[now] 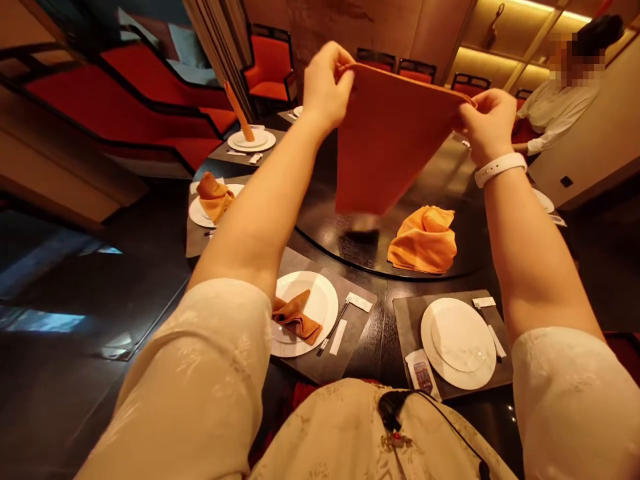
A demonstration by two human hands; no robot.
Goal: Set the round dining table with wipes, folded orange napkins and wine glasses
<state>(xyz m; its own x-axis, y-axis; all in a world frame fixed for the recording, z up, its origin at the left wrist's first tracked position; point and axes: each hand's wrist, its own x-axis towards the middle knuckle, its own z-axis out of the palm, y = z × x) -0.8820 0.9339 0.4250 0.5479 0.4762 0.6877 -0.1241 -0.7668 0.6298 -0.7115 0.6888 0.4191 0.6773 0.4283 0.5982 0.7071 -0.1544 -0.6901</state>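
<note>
An orange-brown cloth napkin [387, 140] hangs stretched in the air above the table, held by its two upper corners. My left hand [327, 87] pinches the left corner, and my right hand [490, 123], with a white band at the wrist, pinches the right one. Below the cloth, a crumpled orange napkin [424, 240] rests on the dark turntable [325, 243]. Nearest me stand a white plate stack [459, 343] with no napkin on it and, to its left, a white plate [327, 300] bearing a folded brown napkin [300, 317].
Place mats carry chopsticks [334, 327] and a printed packet [423, 373]. Further left, plates hold a fan-like folded napkin [215, 197] and an upright rolled napkin [239, 113]. Red chairs [150, 113] line the left side. Another person [560, 107] is at the table's far right.
</note>
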